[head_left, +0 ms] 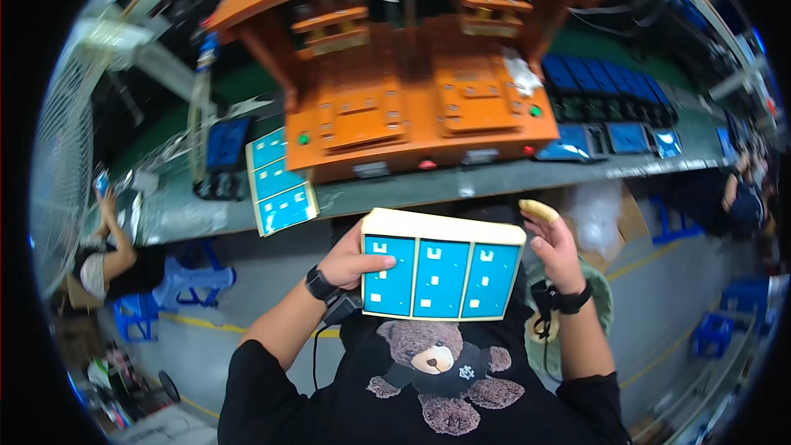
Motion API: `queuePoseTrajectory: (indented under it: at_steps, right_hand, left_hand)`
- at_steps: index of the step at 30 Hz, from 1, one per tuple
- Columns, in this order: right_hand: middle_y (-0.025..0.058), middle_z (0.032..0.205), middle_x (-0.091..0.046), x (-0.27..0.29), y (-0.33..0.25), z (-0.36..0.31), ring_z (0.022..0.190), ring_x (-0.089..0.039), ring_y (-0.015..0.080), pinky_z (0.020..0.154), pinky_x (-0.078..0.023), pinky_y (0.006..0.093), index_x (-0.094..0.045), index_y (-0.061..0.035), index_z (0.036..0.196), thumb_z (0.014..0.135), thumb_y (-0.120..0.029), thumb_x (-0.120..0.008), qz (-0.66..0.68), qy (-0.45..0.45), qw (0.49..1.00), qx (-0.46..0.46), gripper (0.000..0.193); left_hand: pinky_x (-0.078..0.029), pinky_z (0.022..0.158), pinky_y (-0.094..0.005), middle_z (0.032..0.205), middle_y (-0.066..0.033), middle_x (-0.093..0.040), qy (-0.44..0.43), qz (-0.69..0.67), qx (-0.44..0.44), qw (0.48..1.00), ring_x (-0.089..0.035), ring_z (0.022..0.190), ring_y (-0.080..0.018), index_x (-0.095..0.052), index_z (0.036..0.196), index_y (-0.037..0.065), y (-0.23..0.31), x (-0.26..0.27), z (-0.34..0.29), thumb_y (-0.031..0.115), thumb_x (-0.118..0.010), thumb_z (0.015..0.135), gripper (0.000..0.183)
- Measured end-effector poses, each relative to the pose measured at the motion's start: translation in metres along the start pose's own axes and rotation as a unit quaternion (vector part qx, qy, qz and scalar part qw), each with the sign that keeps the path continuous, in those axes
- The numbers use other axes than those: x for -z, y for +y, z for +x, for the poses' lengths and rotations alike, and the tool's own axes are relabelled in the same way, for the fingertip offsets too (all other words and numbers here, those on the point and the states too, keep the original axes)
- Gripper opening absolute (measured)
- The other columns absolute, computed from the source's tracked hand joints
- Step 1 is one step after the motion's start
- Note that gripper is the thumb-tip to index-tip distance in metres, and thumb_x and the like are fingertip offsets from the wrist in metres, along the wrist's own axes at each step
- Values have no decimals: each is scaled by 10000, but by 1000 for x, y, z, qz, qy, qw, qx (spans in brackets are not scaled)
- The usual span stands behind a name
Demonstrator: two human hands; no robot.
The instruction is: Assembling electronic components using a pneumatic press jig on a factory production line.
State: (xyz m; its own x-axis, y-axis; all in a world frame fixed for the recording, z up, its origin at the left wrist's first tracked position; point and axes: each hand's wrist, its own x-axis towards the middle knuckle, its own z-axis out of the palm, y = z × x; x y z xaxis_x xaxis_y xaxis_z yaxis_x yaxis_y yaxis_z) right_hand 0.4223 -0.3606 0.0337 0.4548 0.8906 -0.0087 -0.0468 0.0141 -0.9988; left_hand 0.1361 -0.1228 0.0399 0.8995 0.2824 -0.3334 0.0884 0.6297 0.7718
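Note:
A sheet of blue adhesive pieces on cream backing (434,280) is in front of my chest, with three blue panels that have small pale cutouts. My left hand (350,259) grips its left edge, the thumb lying on the front panel. Just off the sheet's right edge is my right hand (559,251), holding nothing, with thumb and fingers apart. A yellow cot (538,212) covers one of its fingertips. Beyond the hands, on the bench, stands an orange two-station press machine (412,144). A similar blue sheet (280,185) lies at its left front corner.
Blue housings (610,78) line the green bench (494,181) at the right, with blue framed parts (630,138) nearer. Another blue part (227,144) sits left. A green bin (601,305) is by my right arm. Other people sit at both sides, near blue stools (194,280).

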Motion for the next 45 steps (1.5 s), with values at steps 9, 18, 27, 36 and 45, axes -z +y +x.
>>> queuePoseTrajectory:
  at_steps: [9, 18, 27, 36, 45]
  right_hand:
    - [138, 1161, -609, -144, -58, 134, 1041, -606, 163, 873, -520, 305, -353, 46, 1395, 819, -369, -798, -213, -619, 711, -256, 837]
    - [92, 1090, -659, -203, -26, 175, 985, -627, 122, 841, -528, 281, -461, 35, 1285, 843, -320, -785, -156, -689, 651, -278, 652]
    - [108, 1178, -620, -306, 30, 119, 1070, -586, 138, 919, -498, 298, -450, 51, 1311, 851, -250, -783, 11, -536, 819, -204, 642]
    - [140, 1289, -539, -326, 67, 113, 1095, -609, 258, 912, -505, 386, -473, -45, 1302, 924, -555, -602, 186, -144, 850, -471, 647]
    - [104, 1084, -635, -374, 84, 123, 965, -657, 247, 804, -531, 353, -523, -75, 1169, 960, -376, -634, 253, 4, 846, -469, 383]
  left_hand:
    - [-479, 1030, -394, 1342, -142, -530, 37, 53, -13, 998, -546, 1237, -224, -331, 1409, 24, 17, 33, -67, 57, -795, 796, 769]
    - [-342, 1129, -460, 1558, -154, -282, 13, 1, -88, 996, -365, 1400, -290, -20, 1559, 118, -38, 92, -154, 228, -883, 722, 1208]
    - [-446, 1042, -493, 1460, -164, -411, 334, -195, -284, 877, -472, 1302, -338, -237, 1484, 28, -117, 65, -169, 260, -827, 748, 971]
    - [-560, 916, -469, 1285, -208, -566, 434, -247, -286, 818, -628, 1120, -344, -387, 1380, -27, -144, 85, -233, 57, -660, 845, 606]
    - [-557, 914, -459, 1284, -220, -550, 497, -265, -281, 777, -625, 1108, -339, -359, 1387, -27, -167, 103, -234, 61, -639, 872, 593]
